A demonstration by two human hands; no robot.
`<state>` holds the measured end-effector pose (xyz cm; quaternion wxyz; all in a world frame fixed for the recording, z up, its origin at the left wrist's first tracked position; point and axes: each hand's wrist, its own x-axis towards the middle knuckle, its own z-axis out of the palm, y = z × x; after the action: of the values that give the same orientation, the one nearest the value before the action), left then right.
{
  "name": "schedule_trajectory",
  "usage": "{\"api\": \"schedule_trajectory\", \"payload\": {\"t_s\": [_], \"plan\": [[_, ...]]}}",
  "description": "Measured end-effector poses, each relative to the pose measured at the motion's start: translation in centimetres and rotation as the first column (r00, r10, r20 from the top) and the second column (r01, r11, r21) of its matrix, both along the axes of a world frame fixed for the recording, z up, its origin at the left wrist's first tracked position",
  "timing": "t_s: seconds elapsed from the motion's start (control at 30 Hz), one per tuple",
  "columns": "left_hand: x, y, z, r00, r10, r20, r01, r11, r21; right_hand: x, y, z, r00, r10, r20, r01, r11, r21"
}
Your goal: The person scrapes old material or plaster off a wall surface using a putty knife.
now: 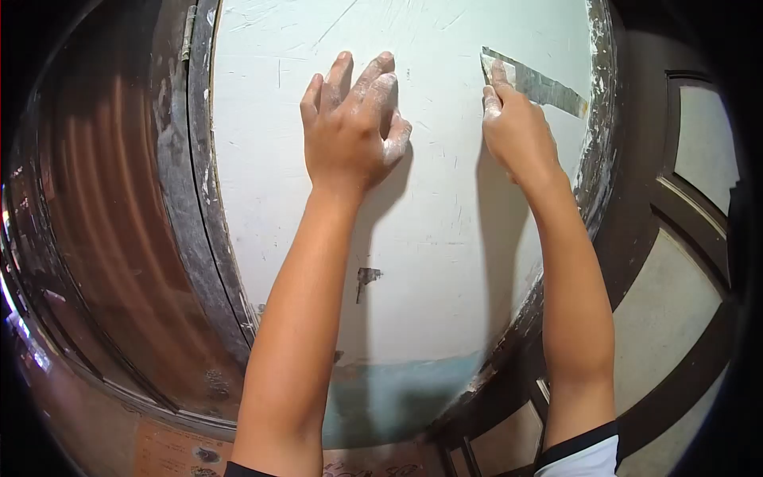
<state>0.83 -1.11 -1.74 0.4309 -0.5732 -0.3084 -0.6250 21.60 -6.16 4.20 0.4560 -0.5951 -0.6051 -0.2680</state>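
Note:
Against a white, scratched wall panel [429, 230], my left hand [350, 131] rests with its fingers apart and no tool in it. White powder coats its fingertips and thumb. To the right, my right hand [517, 119] is closed around a wide metal putty knife [550, 90]. Its blade lies slanted on the upper right of the panel, one end near the dark edge trim. My right index finger stretches along the blade, and its fingers are dusted white too. The knife's handle is mostly hidden by the hand.
A worn wooden frame [187, 167] with a hinge borders the panel on the left, beside brown boarding [111, 199]. Paint-flecked trim [600, 119] runs down the right, next to a dark panelled door [636, 191]. Low down are a dark bare patch [367, 276] and a teal band [405, 389].

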Motion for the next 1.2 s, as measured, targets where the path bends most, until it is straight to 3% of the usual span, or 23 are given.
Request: {"api": "schedule_trajectory", "payload": {"t_s": [0.07,0.23,0.27,0.37,0.47,0.53,0.6,0.7,0.8,0.87,0.93,1.0,1.07,1.2], "plan": [[0.0,0.1,0.0,1.000,-0.031,0.006,0.031,0.999,0.014,-0.1,-0.8,-0.1,0.999,0.025,-0.027,-0.027,0.995,-0.093],[-0.1,0.3,0.0,1.000,-0.022,0.002,0.021,0.999,0.032,-0.9,-0.5,1.0,0.996,0.047,-0.082,-0.056,0.993,-0.102],[0.0,0.3,0.0,1.000,-0.015,0.004,0.014,0.999,0.032,-0.2,1.2,0.6,1.000,0.004,0.026,-0.006,0.997,0.080],[0.0,0.1,-0.1,1.000,-0.012,0.005,0.012,1.000,0.018,-0.2,0.8,0.8,1.000,0.017,-0.010,-0.017,1.000,0.001],[0.0,0.2,0.0,1.000,-0.020,0.004,0.020,1.000,0.022,-0.1,0.4,0.1,0.998,0.051,0.024,-0.053,0.995,0.083],[-0.1,0.2,0.0,0.999,-0.046,0.004,0.046,0.999,0.027,-0.3,0.0,-0.8,1.000,-0.005,-0.017,0.005,1.000,0.001],[-0.1,0.2,0.0,0.999,-0.043,0.001,0.043,0.999,0.021,0.2,0.1,-2.1,0.998,-0.034,0.055,0.030,0.997,0.066],[-0.1,0.2,0.0,0.999,-0.035,-0.002,0.036,0.999,0.027,-0.4,-1.3,-2.3,0.999,-0.047,-0.017,0.045,0.990,-0.131],[-0.1,0.0,0.0,0.999,-0.034,-0.003,0.034,0.999,0.021,-0.6,-1.7,-2.0,0.999,-0.036,-0.022,0.032,0.987,-0.155],[-0.2,0.2,0.0,1.000,-0.029,0.001,0.029,0.999,0.022,-0.2,-0.9,-1.9,1.000,-0.022,0.016,0.024,0.994,-0.109],[-0.1,0.2,0.0,0.999,-0.033,0.005,0.033,0.999,0.022,-0.6,-0.9,-1.3,0.997,0.019,-0.074,-0.023,0.999,-0.049],[-0.1,0.1,-0.1,0.999,-0.036,-0.004,0.036,0.999,0.026,-0.4,-1.0,-0.8,0.995,0.005,-0.098,-0.020,0.989,-0.149],[-0.2,0.1,0.0,1.000,-0.031,-0.002,0.031,0.999,0.023,-0.3,-1.2,-1.2,1.000,-0.004,-0.019,0.003,0.997,-0.072],[-0.1,0.2,0.0,0.999,-0.036,0.001,0.036,0.999,0.018,0.0,-0.2,-1.4,0.999,-0.039,0.003,0.039,0.996,-0.079]]}}
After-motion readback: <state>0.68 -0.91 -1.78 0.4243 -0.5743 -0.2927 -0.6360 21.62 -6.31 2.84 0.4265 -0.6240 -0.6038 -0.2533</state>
